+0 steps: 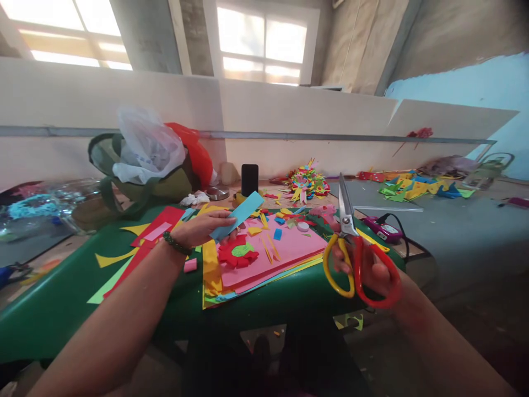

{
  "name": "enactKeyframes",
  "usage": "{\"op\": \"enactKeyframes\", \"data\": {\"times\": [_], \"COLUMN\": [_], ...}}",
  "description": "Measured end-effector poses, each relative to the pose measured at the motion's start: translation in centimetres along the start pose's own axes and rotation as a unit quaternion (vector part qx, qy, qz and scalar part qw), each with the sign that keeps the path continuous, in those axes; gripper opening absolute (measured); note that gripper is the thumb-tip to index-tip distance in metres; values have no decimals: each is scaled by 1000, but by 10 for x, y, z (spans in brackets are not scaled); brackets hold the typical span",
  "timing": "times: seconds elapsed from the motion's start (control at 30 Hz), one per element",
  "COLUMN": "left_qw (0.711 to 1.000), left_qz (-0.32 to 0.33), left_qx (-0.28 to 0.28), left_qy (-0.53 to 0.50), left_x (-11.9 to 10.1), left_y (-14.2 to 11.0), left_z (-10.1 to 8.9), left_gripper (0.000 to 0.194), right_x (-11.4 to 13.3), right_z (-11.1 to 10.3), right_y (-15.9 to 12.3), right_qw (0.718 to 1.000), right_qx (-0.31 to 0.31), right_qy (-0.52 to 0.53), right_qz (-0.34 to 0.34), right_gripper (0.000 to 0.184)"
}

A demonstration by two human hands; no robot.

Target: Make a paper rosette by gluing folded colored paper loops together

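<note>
Far L of frame: clear plastic bag [80, 204], contents hard to ID. Upper L: olive tote bag [167, 186] w/ white plastic bag [149, 151] stuffed in its mouth; red bag [196, 157] just behind, contents hidden. Ctr: L hand [206, 227], fingers pinched nearly closed on light-blue paper strip [242, 215], tilted up to R, top end just by black phone [249, 177]. Under that hand, ctr: pink paper sheets [303, 242] w/ red paper flower [237, 253] & loose scraps on top. Upper ctr-R: heap of multicolour paper flowers [306, 183]. Lower R of ctr: R hand [379, 271], curled round scissors [347, 223], blades up, partly blocking view of bench [446, 220]. Right, beyond: purple device [382, 229] w/ black cable [403, 227]; coloured paper pieces [421, 188] farther back.
</note>
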State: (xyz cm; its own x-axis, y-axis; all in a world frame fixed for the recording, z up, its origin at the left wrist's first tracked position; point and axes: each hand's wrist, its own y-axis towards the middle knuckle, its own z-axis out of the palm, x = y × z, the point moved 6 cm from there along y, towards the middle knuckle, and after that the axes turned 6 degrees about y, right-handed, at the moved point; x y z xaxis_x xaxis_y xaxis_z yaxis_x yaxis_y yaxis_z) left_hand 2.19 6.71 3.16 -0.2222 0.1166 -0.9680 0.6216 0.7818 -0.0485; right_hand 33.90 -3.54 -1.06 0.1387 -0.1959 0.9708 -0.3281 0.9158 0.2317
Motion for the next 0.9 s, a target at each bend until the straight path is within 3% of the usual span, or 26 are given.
{"op": "enactKeyframes", "data": {"times": [0.17, 0.3, 0.77, 0.9], "left_qw": [999, 999, 998, 996], "left_qz": [3, 15, -5, -6], "left_qx": [22, 38, 62, 94], "left_qy": [-24, -21, -16, 6], "left_x": [2, -4, -6, -10], "left_y": [2, -1, -5, -7], "left_z": [3, 9, 18, 25], "left_gripper": [31, 32, 31, 34], "right_x": [2, -10, -14, -17], "right_z": [46, 66, 76, 76], "right_y": [-4, -3, 5, 8], "right_qw": [988, 979, 973, 969], "right_qx": [133, 172, 183, 187], "right_qy": [75, 109, 142, 162], "right_qz": [9, 27, 17, 14], "right_gripper": [104, 93, 101, 102]}}
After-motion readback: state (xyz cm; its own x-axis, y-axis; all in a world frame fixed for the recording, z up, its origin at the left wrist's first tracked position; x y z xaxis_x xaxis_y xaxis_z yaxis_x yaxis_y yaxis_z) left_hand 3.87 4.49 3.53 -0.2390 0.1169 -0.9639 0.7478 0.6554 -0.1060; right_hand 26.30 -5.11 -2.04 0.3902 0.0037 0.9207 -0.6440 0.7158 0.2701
